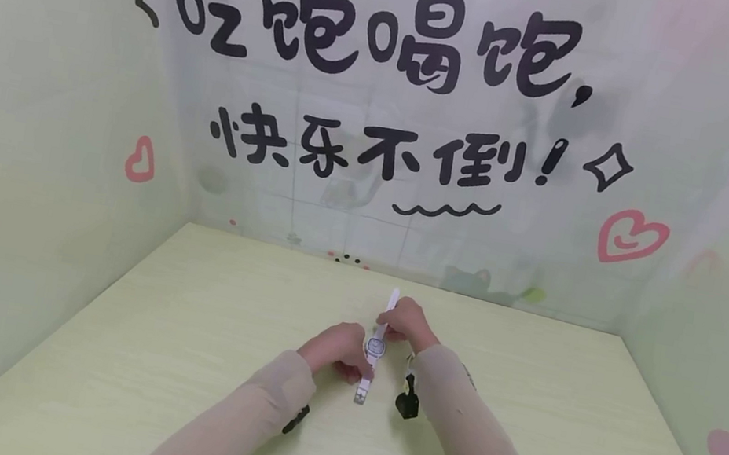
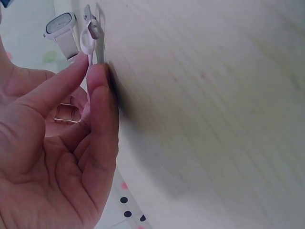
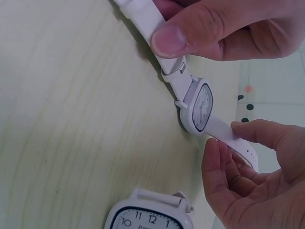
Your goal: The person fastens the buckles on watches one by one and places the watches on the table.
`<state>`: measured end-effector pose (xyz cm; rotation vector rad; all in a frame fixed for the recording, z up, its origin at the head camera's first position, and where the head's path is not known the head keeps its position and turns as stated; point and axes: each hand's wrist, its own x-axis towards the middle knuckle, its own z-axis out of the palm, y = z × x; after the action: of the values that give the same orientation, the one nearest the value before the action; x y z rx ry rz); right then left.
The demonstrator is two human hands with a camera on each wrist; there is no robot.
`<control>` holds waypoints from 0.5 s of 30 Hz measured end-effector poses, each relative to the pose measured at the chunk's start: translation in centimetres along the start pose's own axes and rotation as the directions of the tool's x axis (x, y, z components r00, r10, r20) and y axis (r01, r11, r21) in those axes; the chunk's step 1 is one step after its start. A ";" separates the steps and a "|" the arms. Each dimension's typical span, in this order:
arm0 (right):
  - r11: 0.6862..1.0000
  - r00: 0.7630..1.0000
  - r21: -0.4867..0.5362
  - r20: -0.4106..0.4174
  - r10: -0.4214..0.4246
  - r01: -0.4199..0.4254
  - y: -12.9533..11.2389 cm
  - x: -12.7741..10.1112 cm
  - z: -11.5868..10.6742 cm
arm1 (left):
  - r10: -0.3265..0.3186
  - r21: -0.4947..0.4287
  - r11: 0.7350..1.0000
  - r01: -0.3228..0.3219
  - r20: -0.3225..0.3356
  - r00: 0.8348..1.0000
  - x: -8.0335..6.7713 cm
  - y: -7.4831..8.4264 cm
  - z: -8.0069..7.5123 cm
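A white wristwatch (image 1: 376, 345) with a rounded square face (image 3: 200, 107) lies stretched between both hands on the pale green table (image 1: 172, 356). My left hand (image 1: 334, 348) pinches the buckle-side strap between thumb and forefinger (image 2: 93, 67); the right wrist view shows its thumb (image 3: 167, 40) pressed on the strap just past the keeper loop. My right hand (image 1: 406, 323) pinches the other strap (image 3: 238, 140) right beside the case. The buckle end (image 1: 361, 396) points toward me and the strap tip (image 1: 394, 296) points away.
A second white watch (image 3: 150, 217) lies face up on the table close under my right wrist. Printed wall panels (image 1: 378, 142) close the table in at the back, left and right. Black wrist cameras (image 1: 406, 405) hang under both forearms.
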<state>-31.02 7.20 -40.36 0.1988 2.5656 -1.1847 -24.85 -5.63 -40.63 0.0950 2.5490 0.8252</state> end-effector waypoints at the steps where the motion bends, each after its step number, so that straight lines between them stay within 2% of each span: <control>1: 1.000 1.000 0.001 0.000 -0.003 0.003 0.0 0.0 -0.1 | 0.005 -0.002 1.000 -0.005 0.000 1.000 0.0 0.0 0.0; 15: 0.995 0.997 0.062 0.019 -0.079 0.077 -0.6 -1.4 -1.9 | 0.021 -0.051 0.999 -0.020 0.022 1.000 0.4 -0.8 -0.3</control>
<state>-30.23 8.25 -38.34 0.0999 2.5418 -1.2879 -25.25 -6.34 -40.98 0.1142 2.5079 0.8906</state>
